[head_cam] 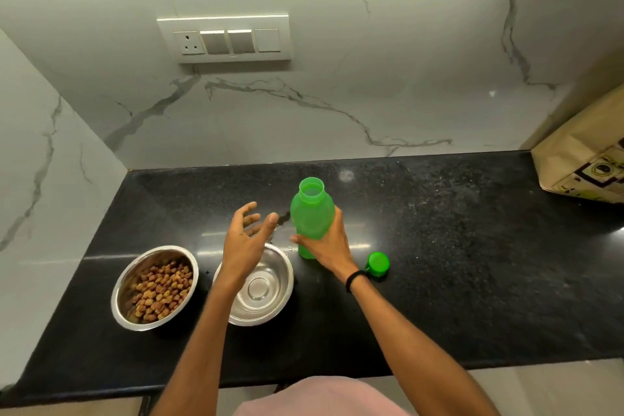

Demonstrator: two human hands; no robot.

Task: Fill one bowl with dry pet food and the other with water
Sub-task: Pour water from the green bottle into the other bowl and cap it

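Note:
Two steel bowls stand on the black counter. The left bowl [123, 284] holds brown dry pet food [162, 290]. The right bowl [273, 300] looks to have clear water in its bottom. An upright green bottle [312, 213] with no cap stands just behind the right bowl. My right hand [326, 246] is wrapped around the bottle's lower body. My left hand [246, 240] hovers over the far rim of the right bowl, fingers spread, holding nothing. The bottle's green cap [378, 265] lies on the counter to the right of my right wrist.
A brown paper bag [584, 159] stands at the far right of the counter [456, 263]. A marble wall with a switch panel [224, 39] rises behind, and another marble wall closes the left side. The counter's front edge runs just before my body.

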